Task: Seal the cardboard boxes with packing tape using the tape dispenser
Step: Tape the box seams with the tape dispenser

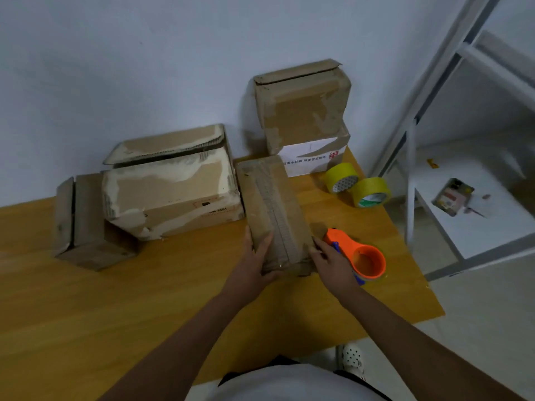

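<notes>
both hands, the left hand (258,260) and right hand (330,260), lay spread and pressed flat against the narrow box (275,209), likely smoothing its tape, so the orange tape dispenser (357,254) sat idle just beside.

A wooden table (86,299) carries a long cardboard box (275,209). Left of that box lie a large torn box (173,186) and a small box (86,227); behind it stacked boxes (307,125); right of it two yellow tape rolls (357,185) and an orange tape dispenser (359,253).
</notes>
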`<state>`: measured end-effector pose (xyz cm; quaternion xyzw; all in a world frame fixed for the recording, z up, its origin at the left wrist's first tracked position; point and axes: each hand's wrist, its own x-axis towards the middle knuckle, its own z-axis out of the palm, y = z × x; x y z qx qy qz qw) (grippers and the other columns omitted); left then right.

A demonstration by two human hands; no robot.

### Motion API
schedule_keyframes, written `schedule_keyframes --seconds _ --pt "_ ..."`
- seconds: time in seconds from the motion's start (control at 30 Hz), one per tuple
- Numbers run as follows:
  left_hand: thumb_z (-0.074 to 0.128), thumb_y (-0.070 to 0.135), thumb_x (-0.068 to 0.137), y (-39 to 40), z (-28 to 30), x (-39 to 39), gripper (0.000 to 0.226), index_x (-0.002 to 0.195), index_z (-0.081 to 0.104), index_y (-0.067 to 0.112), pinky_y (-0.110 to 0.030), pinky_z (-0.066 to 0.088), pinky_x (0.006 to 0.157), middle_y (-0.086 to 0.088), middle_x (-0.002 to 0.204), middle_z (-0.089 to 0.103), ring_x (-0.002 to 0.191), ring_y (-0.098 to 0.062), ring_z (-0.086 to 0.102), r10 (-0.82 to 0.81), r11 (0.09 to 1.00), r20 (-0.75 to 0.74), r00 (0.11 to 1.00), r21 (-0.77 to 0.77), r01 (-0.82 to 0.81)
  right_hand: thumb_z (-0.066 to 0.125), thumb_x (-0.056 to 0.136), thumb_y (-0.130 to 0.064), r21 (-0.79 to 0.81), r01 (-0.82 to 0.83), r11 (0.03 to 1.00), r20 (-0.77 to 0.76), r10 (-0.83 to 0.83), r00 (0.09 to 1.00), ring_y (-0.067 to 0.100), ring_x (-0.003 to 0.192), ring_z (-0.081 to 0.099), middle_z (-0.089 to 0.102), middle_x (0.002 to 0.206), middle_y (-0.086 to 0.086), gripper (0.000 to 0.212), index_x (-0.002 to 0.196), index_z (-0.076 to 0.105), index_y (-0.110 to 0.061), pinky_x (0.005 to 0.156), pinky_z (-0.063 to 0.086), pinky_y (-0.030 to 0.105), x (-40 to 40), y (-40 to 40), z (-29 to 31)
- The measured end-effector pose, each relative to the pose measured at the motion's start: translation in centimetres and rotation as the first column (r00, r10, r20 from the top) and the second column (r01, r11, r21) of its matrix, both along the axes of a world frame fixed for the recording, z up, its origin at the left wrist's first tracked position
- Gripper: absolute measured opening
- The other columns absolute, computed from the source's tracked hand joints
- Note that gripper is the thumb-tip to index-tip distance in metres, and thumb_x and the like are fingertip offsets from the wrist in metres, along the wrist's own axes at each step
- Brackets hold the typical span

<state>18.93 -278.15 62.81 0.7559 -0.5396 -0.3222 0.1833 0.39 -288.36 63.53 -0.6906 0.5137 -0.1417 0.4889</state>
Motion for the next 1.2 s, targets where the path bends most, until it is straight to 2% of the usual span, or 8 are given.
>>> schedule_keyframes --seconds 0.17,0.4,0.6,0.77,0.83,0.93,1.03,1.2 --pt "0.061 0.046 0.093 0.5 -0.9 -0.3 0.079 0.157 0.017 0.032 -0.056 -0.001 0.121 0.004 0.163 -0.021 0.151 -0.02 -0.017 -0.076 0.981 0.372 0.925 -0.138 0.136 0.051 0.1 -0.02 -0.184 0.165 0.969 -0.105 -0.186 0.977 0.032 0.114 0.058 0.061 0.127 0.015 0.035 0.134 0.056 -0.01 0.091 0.046 0.037 -3.1 -1.9 -1.4" --pt "0.048 0.011 0.103 1.4 -2.7 -0.9 0.071 0.158 0.007 0.026 -0.049 -0.005 0.121 0.009 0.165 -0.002 0.151 -0.015 -0.013 -0.279 0.904 0.485 0.829 -0.158 0.397 0.062 0.093 -0.019 -0.18 -0.06 0.982 -0.407 -0.019 0.913 0.037 0.118 0.048 0.031 0.138 0.015 0.061 0.147 0.033 -0.013 0.085 0.051 0.046 -5.1 -1.9 -3.5" --pt "0.064 0.005 0.093 1.5 -3.4 -1.0 0.087 0.159 0.009 0.023 -0.053 0.007 0.12 0.005 0.166 0.007 0.153 -0.021 0.001 -0.234 0.901 0.529 0.816 -0.196 0.386 0.052 0.098 -0.033 -0.081 -0.205 0.975 -0.659 0.102 0.745 0.035 0.094 0.063 0.056 0.117 0.015 0.081 0.153 -0.007 -0.039 0.072 0.052 0.042 -6.3 -2.6 -3.9" --pt "0.055 0.009 0.099 1.6 -3.4 -0.7 0.08 0.159 0.003 0.026 -0.052 0.004 0.121 0.007 0.166 0.001 0.153 -0.019 -0.003 -0.263 0.901 0.504 0.823 -0.176 0.396 0.044 0.099 -0.011 -0.157 -0.346 0.925 -0.757 0.112 0.643 0.027 0.094 0.061 0.056 0.121 0.011 0.08 0.154 -0.014 -0.021 0.071 0.047 0.037 -6.3 -2.8 -4.1" --pt "0.047 0.017 0.104 1.5 -3.2 -0.7 0.068 0.158 0.007 0.027 -0.051 0.004 0.122 0.009 0.166 0.003 0.153 -0.016 -0.004 -0.26 0.906 0.468 0.844 -0.183 0.381 0.044 0.098 -0.005 -0.222 -0.3 0.928 -0.674 0.076 0.735 0.029 0.094 0.058 0.058 0.117 0.013 0.075 0.156 -0.002 -0.016 0.074 0.042 0.039 -6.8 -3.3 -3.4" --pt "0.033 0.032 0.108 1.4 -2.9 -1.1 0.052 0.157 0.017 0.028 -0.048 -0.001 0.123 0.012 0.165 0.009 0.152 -0.012 -0.002 -0.23 0.918 0.407 0.884 -0.211 0.336 0.042 0.102 -0.014 -0.11 0.072 0.991 -0.305 -0.103 0.947 0.036 0.098 0.059 0.059 0.122 0.019 0.052 0.152 0.027 -0.013 0.073 0.043 0.037 -7.6 -4.3 -1.1" --pt "0.028 0.043 0.107 1.1 -2.5 -1.5 0.05 0.155 0.024 0.03 -0.047 -0.003 0.123 0.017 0.162 0.013 0.151 -0.006 -0.002 -0.199 0.937 0.309 0.93 -0.218 0.273 0.058 0.096 -0.033 0.217 0.359 0.908 -0.029 -0.362 0.932 0.023 0.09 0.06 0.063 0.118 0.012 0.031 0.12 0.058 -0.013 0.071 0.048 0.035 -8.4 -4.6 1.7" --pt "0.034 0.042 0.105 -0.2 -0.4 -2.0 0.046 0.148 0.042 0.028 -0.041 0.01 0.123 0.013 0.158 0.028 0.148 -0.007 0.017 -0.1 0.968 0.044 0.994 -0.228 0.107 0.068 0.087 -0.037 0.463 0.361 0.81 0.221 -0.5 0.838 0.023 0.09 0.065 0.072 0.096 0.004 0.028 0.104 0.071 -0.015 0.08 0.053 0.039 -8.1 -3.5 5.4"
